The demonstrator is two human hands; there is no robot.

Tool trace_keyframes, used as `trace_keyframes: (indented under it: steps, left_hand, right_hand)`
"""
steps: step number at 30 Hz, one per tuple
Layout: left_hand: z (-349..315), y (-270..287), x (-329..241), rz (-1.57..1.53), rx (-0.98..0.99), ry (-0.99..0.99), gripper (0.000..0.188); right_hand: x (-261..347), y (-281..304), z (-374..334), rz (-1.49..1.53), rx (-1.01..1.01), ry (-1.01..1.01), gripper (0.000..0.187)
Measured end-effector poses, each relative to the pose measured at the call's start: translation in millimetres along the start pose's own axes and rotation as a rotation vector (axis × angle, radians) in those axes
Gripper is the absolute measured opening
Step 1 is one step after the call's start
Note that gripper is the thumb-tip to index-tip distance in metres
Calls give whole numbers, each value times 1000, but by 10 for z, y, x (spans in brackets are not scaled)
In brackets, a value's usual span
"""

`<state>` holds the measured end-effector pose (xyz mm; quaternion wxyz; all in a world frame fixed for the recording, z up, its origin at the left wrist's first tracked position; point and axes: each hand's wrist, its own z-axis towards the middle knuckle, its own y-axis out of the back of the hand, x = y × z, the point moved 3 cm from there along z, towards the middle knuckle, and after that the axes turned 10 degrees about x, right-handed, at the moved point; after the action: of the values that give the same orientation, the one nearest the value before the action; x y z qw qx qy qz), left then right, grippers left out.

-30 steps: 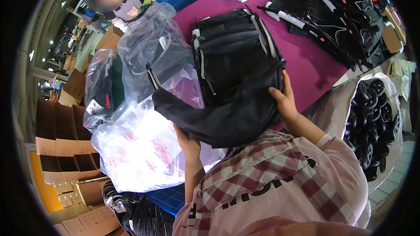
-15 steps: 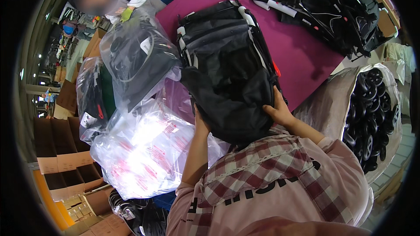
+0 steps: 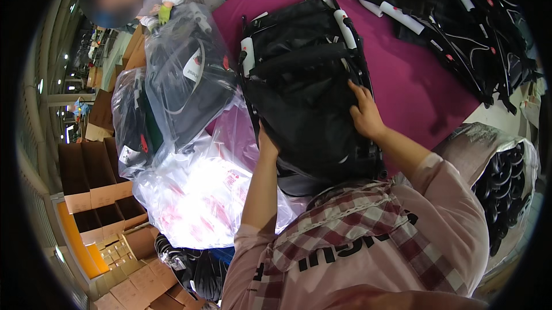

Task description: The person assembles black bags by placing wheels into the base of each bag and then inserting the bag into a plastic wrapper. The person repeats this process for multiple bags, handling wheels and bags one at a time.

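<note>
A folded stroller (image 3: 310,108) with black fabric, dark side tubes and white foam sleeves lies lengthwise before me on the maroon table. At its left side is my left hand (image 3: 268,141), pressed against the fabric edge; its fingers are mostly hidden. My right hand (image 3: 367,115) rests at the right side of the fabric, its fingers spread and touching the cloth near the side tube. A black flap (image 3: 302,60) lies folded across the stroller's upper part.
Plastic-bagged stroller parts (image 3: 187,80) and clear printed plastic bags (image 3: 201,195) lie to the left. More folded stroller frames (image 3: 460,28) cover the far right. A sack of black wheels (image 3: 503,189) stands at the right. Cardboard boxes (image 3: 98,189) fill the lower left. Another person's gloved hand (image 3: 164,13) is at the upper left.
The loose fabric that bulged toward me now lies flatter, with a flap across the stroller. My right hand has moved farther up its side and its fingers have spread. The view has shifted slightly.
</note>
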<state>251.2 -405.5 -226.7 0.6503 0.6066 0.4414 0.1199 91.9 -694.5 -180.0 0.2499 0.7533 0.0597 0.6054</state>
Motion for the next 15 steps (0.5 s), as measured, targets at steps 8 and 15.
trace_keyframes:
  steps: [8,15]
  left_hand:
    - [3,117,-113,-299,-182,390,74]
    - [-593,196,-1324,191,-28,-108,65]
  right_hand:
    - [-249,-116,556,-88,-213,118,48]
    - [-81,-52,-598,-194,-211,146,50]
